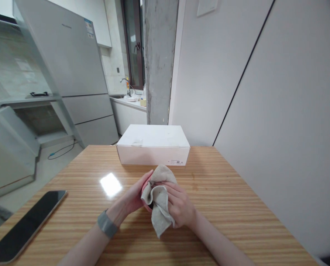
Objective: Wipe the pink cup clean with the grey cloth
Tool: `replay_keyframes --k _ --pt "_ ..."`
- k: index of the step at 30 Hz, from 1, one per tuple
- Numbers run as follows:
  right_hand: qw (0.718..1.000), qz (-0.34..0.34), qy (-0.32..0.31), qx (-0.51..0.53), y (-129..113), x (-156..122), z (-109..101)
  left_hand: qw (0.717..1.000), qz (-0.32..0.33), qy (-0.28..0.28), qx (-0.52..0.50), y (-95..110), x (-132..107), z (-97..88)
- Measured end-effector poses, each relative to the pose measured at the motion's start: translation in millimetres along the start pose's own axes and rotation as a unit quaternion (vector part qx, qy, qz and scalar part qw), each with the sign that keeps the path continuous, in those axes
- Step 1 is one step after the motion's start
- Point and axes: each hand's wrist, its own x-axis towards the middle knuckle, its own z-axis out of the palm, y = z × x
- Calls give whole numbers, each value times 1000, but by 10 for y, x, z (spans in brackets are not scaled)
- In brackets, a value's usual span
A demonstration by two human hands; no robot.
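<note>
A beige cloth is bunched between the left hand and the right hand, just in front of a white cardboard box and around the middle of the worktop. The left fingers curl up one side of the bundle while the right fingers wrap over the other, both sets closed and clamping the fabric between them. A small dark object shows in a fold of the cloth, but too little of it is visible to tell what it is.

The cloth looks soft, light and limp, with a slightly coarse weave that should grip well enough, though it offers no stiff edge. Its loose lower corner looks easy to pinch, but it would simply drape if lifted alone. The dark object seems best held through the fabric with a closed hand, since it could slip out of the loose folds; its weight and hardness cannot be judged from here.

The box sits at the far edge of the worktop, and a dark-screened phone lies at the near left corner. A grey wristband circles the left wrist. Beyond the worktop stand a tall grey refrigerator, a concrete pillar and a chrome faucet.
</note>
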Motion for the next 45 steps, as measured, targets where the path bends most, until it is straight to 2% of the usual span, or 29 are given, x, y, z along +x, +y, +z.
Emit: replay_keyframes --k 3,6,10,16,18,22,27,29,31,33,35,38,40,45 --pt "999 36 -24 9 14 6 22 999 -26 -9 -33 0 1 1" --pt "997 59 -49 12 42 -32 73 997 28 25 61 9 25 -17" --pt "994 69 -89 0 86 -83 130 969 91 79 217 60 29 -15" --pt "992 83 -91 -7 156 -38 87 945 174 106 256 84 -30 106" --pt "993 85 -80 -9 172 -17 62 948 175 102 244 30 -15 91" --pt "993 105 -54 -12 165 6 40 975 147 57 155 -118 37 21" --pt "977 212 -4 -6 167 -12 22 985 163 1 64 -213 29 102" --pt "974 226 6 -5 188 -30 -2 986 164 -9 36 -202 21 147" --pt "982 189 5 -6 201 -41 -28 989 145 -7 13 -163 22 160" --pt "992 126 -13 -13 187 -39 -37 994 107 17 1 -104 26 144" --pt "997 63 -40 -33 143 -25 -16 994 89 50 39 -42 27 112" --pt "996 -3 -55 -68 65 -8 59 982 109 65 140 39 7 70" --pt "996 -15 -47 -72 38 -13 103 974 124 52 181 82 -11 57" --pt "998 15 -42 -39 72 -47 102 961 153 30 230 106 -9 69"
